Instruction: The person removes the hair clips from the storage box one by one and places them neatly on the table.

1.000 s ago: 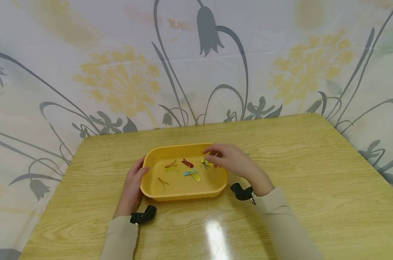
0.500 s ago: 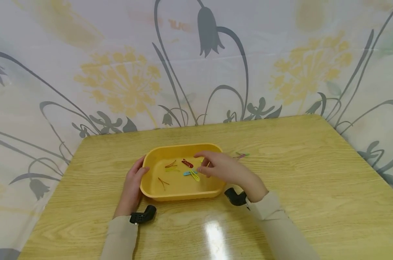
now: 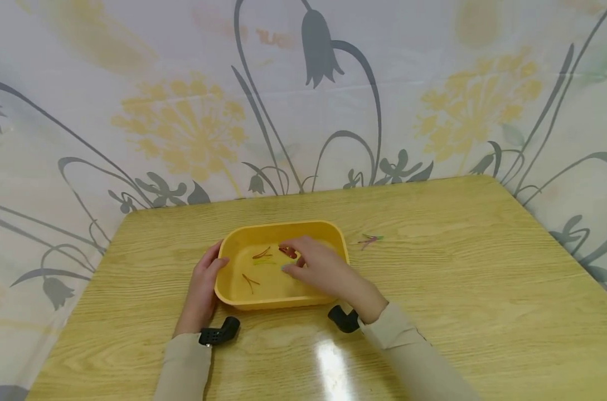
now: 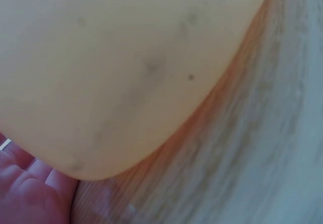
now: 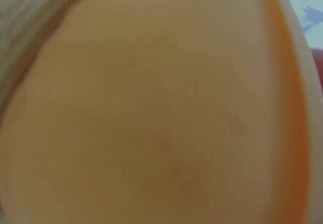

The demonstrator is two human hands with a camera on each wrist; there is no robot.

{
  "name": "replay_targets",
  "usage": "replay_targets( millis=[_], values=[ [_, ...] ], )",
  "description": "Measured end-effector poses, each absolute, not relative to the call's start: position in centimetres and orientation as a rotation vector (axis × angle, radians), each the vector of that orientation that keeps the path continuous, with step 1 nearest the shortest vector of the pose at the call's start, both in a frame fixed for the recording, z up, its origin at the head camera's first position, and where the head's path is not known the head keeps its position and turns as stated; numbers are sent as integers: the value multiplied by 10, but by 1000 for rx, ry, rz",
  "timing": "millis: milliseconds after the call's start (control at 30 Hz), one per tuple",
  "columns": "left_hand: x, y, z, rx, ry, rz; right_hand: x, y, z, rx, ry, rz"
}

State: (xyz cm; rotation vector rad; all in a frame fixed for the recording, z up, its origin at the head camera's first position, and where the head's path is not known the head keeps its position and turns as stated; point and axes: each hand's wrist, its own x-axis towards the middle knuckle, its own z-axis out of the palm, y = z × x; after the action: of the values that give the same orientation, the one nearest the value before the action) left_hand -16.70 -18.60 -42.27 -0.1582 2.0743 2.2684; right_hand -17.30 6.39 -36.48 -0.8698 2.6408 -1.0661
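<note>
Hair clips lie in a shallow yellow plastic tray [image 3: 283,304]. My left hand [image 3: 203,278] grips the tray's left end, its thumb over the rim and its fingers along the outside; in the left wrist view the palm shows beside the tray wall [image 4: 126,82]. My right hand [image 3: 315,267] is over the tray's right half, thumb and forefinger apart, near a red clip [image 3: 287,252]. A bit of a blue clip [image 3: 283,268] shows at the thumb; the clips below the hand are hidden. To the left lie orange-brown clips [image 3: 250,281] and a yellow one [image 3: 265,262].
A pink and green clip pair [image 3: 370,240] lies on the wooden table [image 3: 459,267], right of the tray. Behind the table hangs a flower-patterned cloth [image 3: 283,111]. The right wrist view is filled mostly by the tray's outer wall [image 5: 151,108].
My right hand has moved left over the tray, from its right end toward the middle, uncovering the pink and green clips on the table. My left hand has kept its hold.
</note>
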Motion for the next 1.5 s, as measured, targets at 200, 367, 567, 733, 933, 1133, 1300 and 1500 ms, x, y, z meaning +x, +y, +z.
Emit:
replay_targets(
  millis=[200, 367, 567, 733, 933, 1133, 1300, 1500],
  values=[
    [-167, -185, -422, -147, 2065, 2280, -172, 57, -373, -789, 2683, -1081],
    [-168, -185, -421, -144, 2066, 2279, -175, 59, -379, -728, 2659, -1114],
    [-168, -185, -421, -159, 2077, 2271, -177, 62, -382, -706, 2662, -1072],
    [-167, -185, -422, -167, 2075, 2271, -176, 61, -383, -701, 2704, -952],
    [-166, -185, -422, -162, 2077, 2265, -174, 61, -384, -672, 2745, -887],
    [-166, -186, -423, -148, 2084, 2247, -174, 60, -384, -638, 2759, -804],
    [-167, -187, -424, -156, 2091, 2226, -173, 60, -386, -636, 2741, -738],
    [-167, -187, -424, -160, 2103, 2210, -172, 61, -386, -669, 2734, -710]
  ],
)
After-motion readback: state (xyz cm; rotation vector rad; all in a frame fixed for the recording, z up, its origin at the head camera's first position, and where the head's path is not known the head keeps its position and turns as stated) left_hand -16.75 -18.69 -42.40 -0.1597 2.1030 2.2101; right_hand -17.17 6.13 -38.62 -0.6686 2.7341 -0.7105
